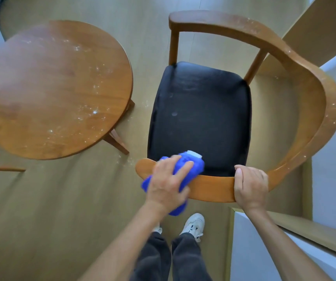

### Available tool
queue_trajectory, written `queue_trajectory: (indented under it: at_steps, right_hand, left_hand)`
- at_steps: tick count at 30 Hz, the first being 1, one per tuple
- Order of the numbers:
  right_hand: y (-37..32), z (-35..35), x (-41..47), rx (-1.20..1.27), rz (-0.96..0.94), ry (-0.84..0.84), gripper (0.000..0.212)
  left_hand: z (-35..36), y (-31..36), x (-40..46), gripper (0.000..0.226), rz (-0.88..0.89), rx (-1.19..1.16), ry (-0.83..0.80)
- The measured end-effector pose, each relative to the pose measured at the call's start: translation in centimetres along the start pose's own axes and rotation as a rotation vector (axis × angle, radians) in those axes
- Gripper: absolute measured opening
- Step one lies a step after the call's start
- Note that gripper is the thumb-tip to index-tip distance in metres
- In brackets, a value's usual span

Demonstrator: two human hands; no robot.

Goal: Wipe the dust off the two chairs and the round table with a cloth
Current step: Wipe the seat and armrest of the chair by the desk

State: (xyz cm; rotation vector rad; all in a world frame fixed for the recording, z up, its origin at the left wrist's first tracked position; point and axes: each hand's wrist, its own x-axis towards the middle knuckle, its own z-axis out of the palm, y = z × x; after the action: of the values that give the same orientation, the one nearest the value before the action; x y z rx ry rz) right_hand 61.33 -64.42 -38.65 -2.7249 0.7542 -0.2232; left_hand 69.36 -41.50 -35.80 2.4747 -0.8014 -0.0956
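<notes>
Wood floor (51,199) lies open beside the dusty round table (51,88). Your left hand (168,179) presses a blue cloth (191,165) flat-fingered on the chair (213,187) rail's end; your right hand (251,185) grips the rail.

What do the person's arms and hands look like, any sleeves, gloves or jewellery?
Both forearms are bare as far as the picture shows, with no sleeves in view. The left hand and right hand wear no gloves, and no rings, watch or bracelets show on the fingers or wrists. Below are dark trousers and white trainers.
</notes>
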Motion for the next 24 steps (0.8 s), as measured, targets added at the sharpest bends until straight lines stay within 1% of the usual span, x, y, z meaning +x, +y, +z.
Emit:
queue_trajectory:
  at_steps: [2, 6, 8, 10, 11, 13, 16, 18, 19, 20, 22, 24]
  right_hand:
    - [-0.1, -0.1, 0.0, -0.005, 0.003, -0.005, 0.044]
    - [-0.2, -0.1, 0.0, -0.035, 0.013, -0.009, 0.043]
    - [-0.3, 0.0, 0.0, -0.044, 0.004, -0.005, 0.042]
    - [-0.2, -0.1, 0.0, -0.045, 0.0, -0.014, 0.042]
    - [-0.2, -0.1, 0.0, -0.048, -0.005, -0.012, 0.042]
    - [-0.1, -0.1, 0.0, -0.052, -0.021, -0.003, 0.042]
    - [0.1, 0.0, 0.0, -0.061, -0.037, 0.014, 0.043]
    - [0.2, 0.2, 0.0, -0.072, -0.042, 0.023, 0.043]
    - [0.3, 0.3, 0.0, -0.078, -0.043, 0.026, 0.042]
    - [0.4, 0.3, 0.0, -0.079, -0.044, 0.029, 0.041]
    - [0.4, 0.2, 0.0, -0.068, -0.046, 0.024, 0.04]
    - [0.3, 0.1, -0.1, -0.062, -0.044, 0.012, 0.038]
  left_hand:
    - [-2.8, -4.9, 0.0, 0.053, -0.094, 0.012, 0.016]
    - [-7.0, -11.5, 0.8, 0.05, -0.451, 0.056, 0.073]
    - [-8.2, -12.4, 0.9, 0.05, -0.568, 0.047, 0.129]
    - [-8.3, -11.1, 1.5, 0.049, -0.608, -0.01, 0.199]
    - [-7.8, -9.6, 1.9, 0.049, -0.582, -0.029, 0.215]
    - [-5.8, -5.5, 2.5, 0.052, -0.444, -0.047, 0.186]
    - [-1.0, 2.0, 2.5, 0.051, -0.246, -0.051, 0.06]
    - [1.5, 5.8, 2.2, 0.049, -0.167, -0.026, -0.041]
    - [2.2, 6.5, 1.9, 0.049, -0.142, -0.007, -0.078]
    - [2.4, 6.3, 1.8, 0.05, -0.121, 0.005, -0.089]
    - [1.5, 3.6, 1.4, 0.05, -0.071, 0.0, -0.054]
    - [-0.8, -0.6, 1.0, 0.051, -0.101, 0.001, -0.035]
